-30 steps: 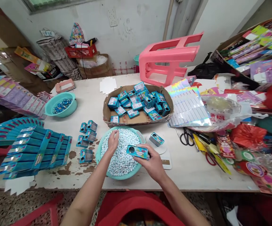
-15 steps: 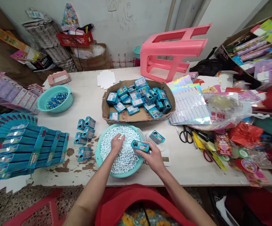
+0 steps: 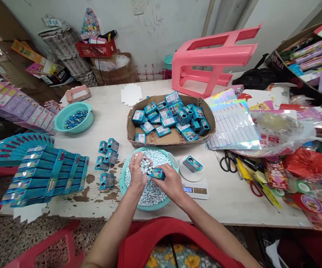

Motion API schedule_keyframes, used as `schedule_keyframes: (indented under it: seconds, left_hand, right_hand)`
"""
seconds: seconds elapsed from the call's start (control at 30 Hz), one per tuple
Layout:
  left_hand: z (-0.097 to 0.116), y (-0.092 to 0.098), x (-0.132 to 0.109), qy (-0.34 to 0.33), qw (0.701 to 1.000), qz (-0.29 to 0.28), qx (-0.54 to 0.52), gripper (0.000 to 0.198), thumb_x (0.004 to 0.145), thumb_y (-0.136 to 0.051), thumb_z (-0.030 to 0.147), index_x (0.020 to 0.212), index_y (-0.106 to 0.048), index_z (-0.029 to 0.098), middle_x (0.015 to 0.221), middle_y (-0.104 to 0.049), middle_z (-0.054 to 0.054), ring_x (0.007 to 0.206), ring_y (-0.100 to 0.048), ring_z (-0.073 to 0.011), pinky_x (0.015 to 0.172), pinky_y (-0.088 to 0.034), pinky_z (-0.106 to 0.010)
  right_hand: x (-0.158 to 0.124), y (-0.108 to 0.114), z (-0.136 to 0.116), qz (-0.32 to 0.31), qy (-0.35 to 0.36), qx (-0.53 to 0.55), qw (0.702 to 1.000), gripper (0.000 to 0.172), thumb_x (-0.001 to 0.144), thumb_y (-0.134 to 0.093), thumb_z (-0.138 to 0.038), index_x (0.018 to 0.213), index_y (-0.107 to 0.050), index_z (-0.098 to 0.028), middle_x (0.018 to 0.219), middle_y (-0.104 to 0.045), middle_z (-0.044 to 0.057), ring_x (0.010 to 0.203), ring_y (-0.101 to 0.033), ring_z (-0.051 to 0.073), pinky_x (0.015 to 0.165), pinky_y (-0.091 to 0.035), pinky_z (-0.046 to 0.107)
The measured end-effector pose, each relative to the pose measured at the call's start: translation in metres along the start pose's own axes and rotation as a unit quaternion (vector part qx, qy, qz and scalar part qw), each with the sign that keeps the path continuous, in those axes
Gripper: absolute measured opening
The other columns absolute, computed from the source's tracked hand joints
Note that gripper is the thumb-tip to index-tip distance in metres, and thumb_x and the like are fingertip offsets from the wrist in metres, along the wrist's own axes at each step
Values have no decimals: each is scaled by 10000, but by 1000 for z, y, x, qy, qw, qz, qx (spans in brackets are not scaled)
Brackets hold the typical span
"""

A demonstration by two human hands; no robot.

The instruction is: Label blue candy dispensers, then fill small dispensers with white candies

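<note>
1. Table (image 3: 228, 203): white, its paint worn through in patches, under both hands.
2. Stool (image 3: 200, 59): pink plastic, lying on its side, well beyond the right hand.
3. Cardboard tray (image 3: 151, 141): just past both hands, holding a jumble of blue boxes.
4. Basin (image 3: 152, 207): turquoise, directly beneath the hands, heaped with pale pellets.
5. Scale (image 3: 204, 191): white, just right of the right hand, one blue carton (image 3: 192, 164) on its round plate.
6. Left hand (image 3: 138, 171): cupped, fingers curled around a handful of the pellets (image 3: 145, 165).
7. Right hand (image 3: 172, 181): closed around a small blue box (image 3: 158, 173), whose far end is right beside the left hand's pellets.
</note>
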State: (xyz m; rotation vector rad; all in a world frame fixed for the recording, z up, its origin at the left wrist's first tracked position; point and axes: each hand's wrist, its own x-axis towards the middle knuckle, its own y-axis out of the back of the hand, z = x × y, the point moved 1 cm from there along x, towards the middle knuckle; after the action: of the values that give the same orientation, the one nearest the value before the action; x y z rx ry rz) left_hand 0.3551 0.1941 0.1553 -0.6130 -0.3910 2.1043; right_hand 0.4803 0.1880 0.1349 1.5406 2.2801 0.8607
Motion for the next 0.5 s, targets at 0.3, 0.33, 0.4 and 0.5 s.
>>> schedule_keyframes:
  seconds: [0.3,0.33,0.4,0.5]
  left_hand:
    - [3,-4,7,-35,999,-1,30,211,731,-629,332,743,-475,188,531,-482,66,493,-547,-103,533,-440,-233]
    - [3,-4,8,-36,999,0,34,215,738,-623,332,725,-468,184,520,-476,65,493,-545,-102,531,-438,-231]
    - [2,-4,9,-36,998,11,41,231,738,-622,339,705,-460,178,536,-494,55,499,-547,-99,526,-435,-224]
    - [3,-5,9,-33,998,22,49,236,733,-625,349,709,-464,178,581,-525,45,510,-554,-100,532,-447,-231]
  right_hand:
    - [5,7,-2,6,-6,43,999,336,662,-733,-218,975,-609,-227,928,-622,38,908,-574,223,799,-454,347]
    - [6,7,-2,7,-8,48,999,334,664,-732,-216,974,-610,-228,927,-620,37,907,-575,221,799,-455,345]
    - [7,7,0,11,-10,59,998,331,665,-733,-219,972,-610,-231,925,-618,33,902,-576,217,794,-458,342]
    - [9,5,0,15,-8,61,998,336,663,-734,-224,976,-611,-233,926,-620,32,903,-575,218,795,-459,347]
